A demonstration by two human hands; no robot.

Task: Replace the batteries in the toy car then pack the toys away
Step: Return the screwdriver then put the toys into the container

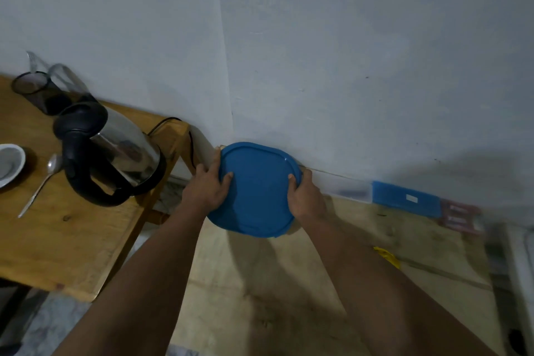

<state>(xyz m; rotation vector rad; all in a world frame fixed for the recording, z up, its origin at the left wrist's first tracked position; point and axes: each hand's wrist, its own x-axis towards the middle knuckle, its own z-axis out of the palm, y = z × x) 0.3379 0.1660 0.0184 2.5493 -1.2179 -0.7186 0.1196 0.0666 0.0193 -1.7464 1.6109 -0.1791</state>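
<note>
Centre of frame: blue-lidded container (pixel 255 191) held between both hands, just above the pale wooden bench (pixel 260 283) that fills the lower middle and right of the frame; it sits close against the wall (pixel 346 52), at the corner where two wall faces meet.

Left hand (pixel 206 185): grip grasping the container's left edge, thumb lying on top of the lid, fingers wrapped down the side; right hand (pixel 306 196): grip grasping the right edge the same way, thumb on the lid, fingers round the rim. Both forearms reach up from the bottom of the frame; lid appears seated on the container, contents hidden; toy car not visible in this view, cannot tell whether it is inside.

Left of frame: second, darker wooden bench (pixel 72 240); on it a steel kettle (pixel 115 150) with black handle and base, cord trailing off the back edge; a spoon (pixel 40 182) just left of the kettle; a white cup (pixel 10 163) at the far left edge; a dark tumbler (pixel 34 92) holding cutlery behind the kettle, upper left.

Right of frame, along the wall: a blue flat box (pixel 404 199), blurred; a reddish packet (pixel 459 217) beside it, too blurred to read; a small yellow object (pixel 388 256) on the pale bench, lower right of the container, well apart from it.
</note>
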